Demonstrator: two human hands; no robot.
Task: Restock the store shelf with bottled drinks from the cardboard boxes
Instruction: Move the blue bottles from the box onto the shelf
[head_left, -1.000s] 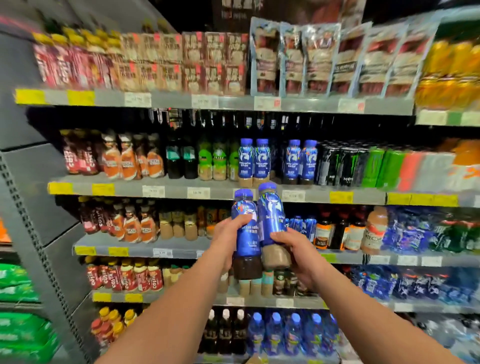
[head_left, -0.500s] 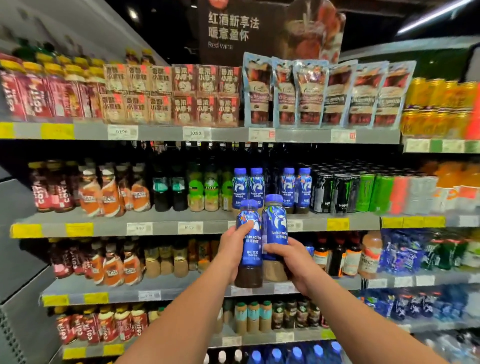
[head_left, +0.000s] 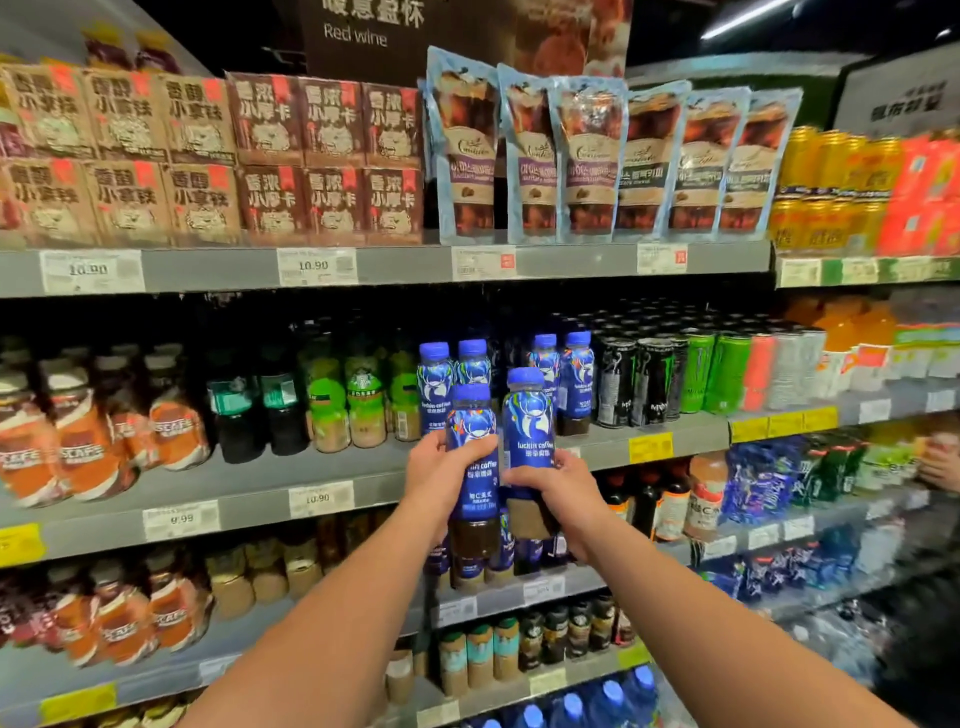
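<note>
The left hand (head_left: 441, 467) grips the left bottle (head_left: 470, 415) round its label, thumb across the front and fingers curled behind. The right hand (head_left: 558, 486) grips the right bottle (head_left: 527, 415) the same way. Both bottles are upright, side by side and touching or very nearly so. They are held in the air just in front of the shelf (head_left: 260, 483), a little below the row where the same drink stands.

On that shelf two pairs of matching blue bottles stand at the front, the left pair (head_left: 434, 379) and the right pair (head_left: 576, 374), with a dark gap between them. The held bottles sit right before that gap, so it looks like the slot they are meant for; how deep it runs is lost in shadow.

As a judgement, this is the placing step of one trip: two bottles are fetched and raised, and neither is set down yet. The green-capped bottles (head_left: 363, 405) to the left and the cans (head_left: 649, 379) to the right look full at the front. The cardboard boxes are out of view, so how much stock is left to shelve cannot be told
</note>
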